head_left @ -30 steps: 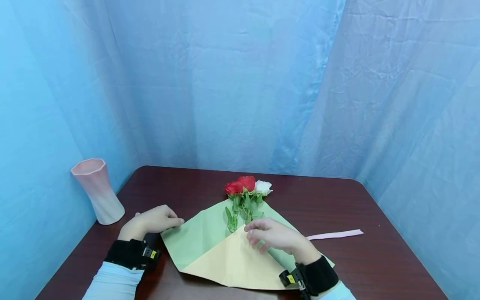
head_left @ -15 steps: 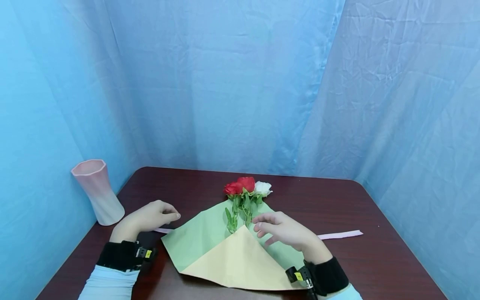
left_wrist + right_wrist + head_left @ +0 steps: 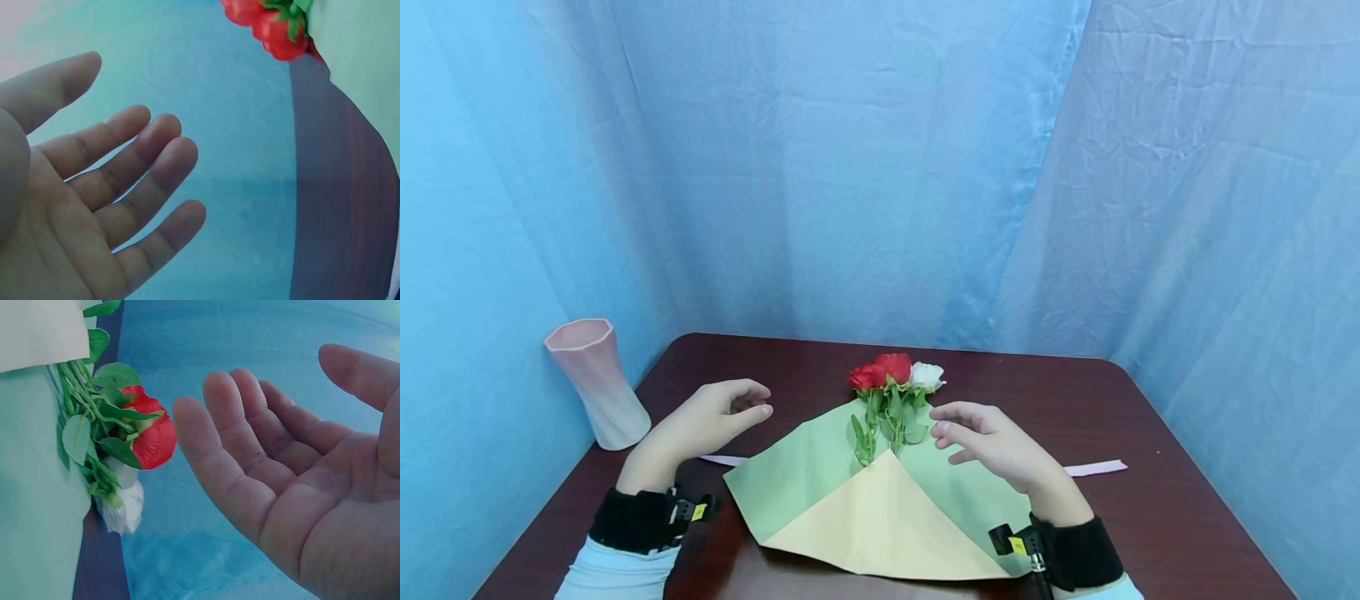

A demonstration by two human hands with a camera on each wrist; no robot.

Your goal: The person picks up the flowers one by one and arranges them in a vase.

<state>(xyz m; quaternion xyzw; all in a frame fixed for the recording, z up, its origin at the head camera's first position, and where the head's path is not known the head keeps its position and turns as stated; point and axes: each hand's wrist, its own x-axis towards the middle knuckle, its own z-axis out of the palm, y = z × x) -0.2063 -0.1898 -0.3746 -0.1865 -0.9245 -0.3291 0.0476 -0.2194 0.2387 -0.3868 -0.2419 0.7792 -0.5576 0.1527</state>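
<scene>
A sheet of wrapping paper [image 3: 820,458], light green with its cream near corner folded up, lies on the table. On it rest two red roses [image 3: 891,367] and a white rose [image 3: 927,375], their blooms past the far edge and the lower stems tucked under the cream fold [image 3: 880,521]. My left hand [image 3: 718,412] hovers left of the paper, fingers spread and holding nothing, as the left wrist view shows. Over the right part of the paper is my right hand [image 3: 988,437], also holding nothing, its palm seen with relaxed fingers [image 3: 234,444] in the right wrist view.
A pale pink ribbon [image 3: 1096,468] runs beneath the paper and sticks out on both sides. At the table's left edge stands a pink and white vase [image 3: 598,387]. Blue curtains [image 3: 865,167] hang behind and beside the dark wooden table [image 3: 1150,533].
My right hand has drawn back from the cream fold, moving right and up. My left hand has left the paper's left corner and lifted, uncovering the ribbon's left end. The flowers stay put.
</scene>
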